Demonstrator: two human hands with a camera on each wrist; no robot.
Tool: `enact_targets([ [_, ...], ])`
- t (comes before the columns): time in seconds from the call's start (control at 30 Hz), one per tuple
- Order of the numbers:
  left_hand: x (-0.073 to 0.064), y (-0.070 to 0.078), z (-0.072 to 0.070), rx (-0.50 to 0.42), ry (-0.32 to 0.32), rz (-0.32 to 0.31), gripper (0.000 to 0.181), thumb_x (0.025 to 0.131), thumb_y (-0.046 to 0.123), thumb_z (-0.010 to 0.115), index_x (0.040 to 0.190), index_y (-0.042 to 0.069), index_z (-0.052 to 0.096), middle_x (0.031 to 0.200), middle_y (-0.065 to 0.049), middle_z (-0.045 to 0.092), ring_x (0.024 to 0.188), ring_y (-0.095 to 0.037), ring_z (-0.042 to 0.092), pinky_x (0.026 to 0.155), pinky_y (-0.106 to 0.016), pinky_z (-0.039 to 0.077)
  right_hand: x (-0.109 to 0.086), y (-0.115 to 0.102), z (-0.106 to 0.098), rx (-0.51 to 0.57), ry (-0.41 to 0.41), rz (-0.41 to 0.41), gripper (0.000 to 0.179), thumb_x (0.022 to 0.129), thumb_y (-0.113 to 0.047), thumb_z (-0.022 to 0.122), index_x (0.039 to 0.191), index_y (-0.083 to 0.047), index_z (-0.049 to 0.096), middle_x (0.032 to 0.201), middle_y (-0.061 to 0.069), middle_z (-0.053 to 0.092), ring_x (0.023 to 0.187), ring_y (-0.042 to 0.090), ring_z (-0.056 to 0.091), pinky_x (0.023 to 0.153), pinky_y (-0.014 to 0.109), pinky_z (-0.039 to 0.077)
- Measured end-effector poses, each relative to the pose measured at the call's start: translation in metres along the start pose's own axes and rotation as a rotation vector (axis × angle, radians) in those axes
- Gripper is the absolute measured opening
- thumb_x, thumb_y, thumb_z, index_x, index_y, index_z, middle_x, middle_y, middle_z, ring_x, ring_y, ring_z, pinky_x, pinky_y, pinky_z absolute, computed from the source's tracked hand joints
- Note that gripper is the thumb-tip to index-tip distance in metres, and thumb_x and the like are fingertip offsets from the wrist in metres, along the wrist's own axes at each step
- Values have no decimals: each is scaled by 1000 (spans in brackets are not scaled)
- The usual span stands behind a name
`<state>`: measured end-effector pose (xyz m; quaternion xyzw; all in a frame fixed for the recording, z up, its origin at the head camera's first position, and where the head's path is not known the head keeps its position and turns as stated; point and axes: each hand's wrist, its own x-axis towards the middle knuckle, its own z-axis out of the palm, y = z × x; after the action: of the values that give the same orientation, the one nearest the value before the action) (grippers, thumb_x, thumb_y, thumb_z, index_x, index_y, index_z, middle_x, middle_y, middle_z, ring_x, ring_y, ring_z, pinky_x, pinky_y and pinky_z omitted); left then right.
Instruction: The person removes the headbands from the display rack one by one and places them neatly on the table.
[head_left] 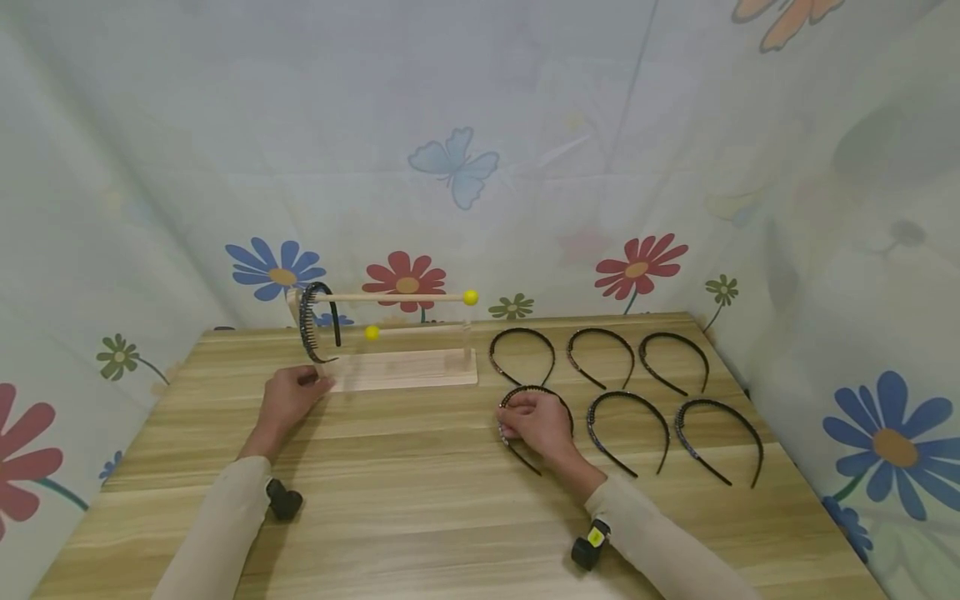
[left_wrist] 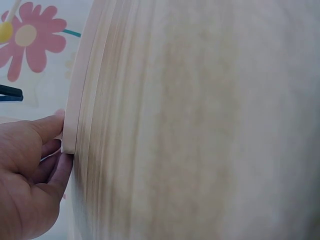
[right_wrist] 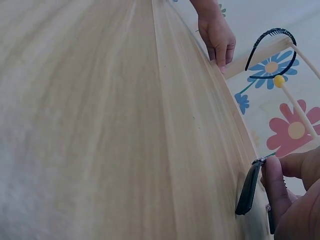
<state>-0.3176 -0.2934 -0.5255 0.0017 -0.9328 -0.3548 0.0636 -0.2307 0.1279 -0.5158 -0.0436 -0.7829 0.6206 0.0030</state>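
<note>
My left hand (head_left: 292, 398) grips the left front corner of a wooden rack's base (head_left: 405, 371). In the left wrist view, the thumb and fingers (left_wrist: 57, 172) pinch the base's end. A black toothed headband (head_left: 307, 325) hangs on the rack's upper rod (head_left: 390, 297), near its left end. Over on the right, my right hand (head_left: 542, 425) pinches the left side of another black headband (head_left: 525, 457), partly covered by the hand. Its dark tip (right_wrist: 246, 195) shows beside the fingers in the right wrist view, with small sparkling stones near the grip.
Several black headbands lie in two rows to the right, including one at the back (head_left: 677, 336) and one at the front (head_left: 759, 446). Yellow balls cap the upper rod (head_left: 470, 297) and lower rod (head_left: 372, 332). A flowered curtain (head_left: 525, 208) hangs behind the wood-grain table (head_left: 420, 508).
</note>
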Motion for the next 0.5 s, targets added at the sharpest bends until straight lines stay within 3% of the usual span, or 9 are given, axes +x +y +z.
enact_targets([
  [0.33, 0, 0, 1, -2, 3, -1, 45, 99, 29, 70, 126, -7, 67, 121, -27, 69, 106, -37, 67, 82, -46, 52, -1, 4, 0, 1, -1, 10, 31, 86, -10, 83, 109, 8, 71, 86, 14, 76, 66, 23, 75, 62, 30, 59],
  [0.5, -1, -1, 1, -5, 9, 11, 43, 98, 28, 70, 124, -6, 68, 119, -26, 70, 104, -36, 67, 80, -43, 51, -1, 6, -1, -1, -13, 12, 32, 88, -11, 82, 112, 7, 71, 91, 15, 77, 70, 22, 76, 65, 31, 59],
])
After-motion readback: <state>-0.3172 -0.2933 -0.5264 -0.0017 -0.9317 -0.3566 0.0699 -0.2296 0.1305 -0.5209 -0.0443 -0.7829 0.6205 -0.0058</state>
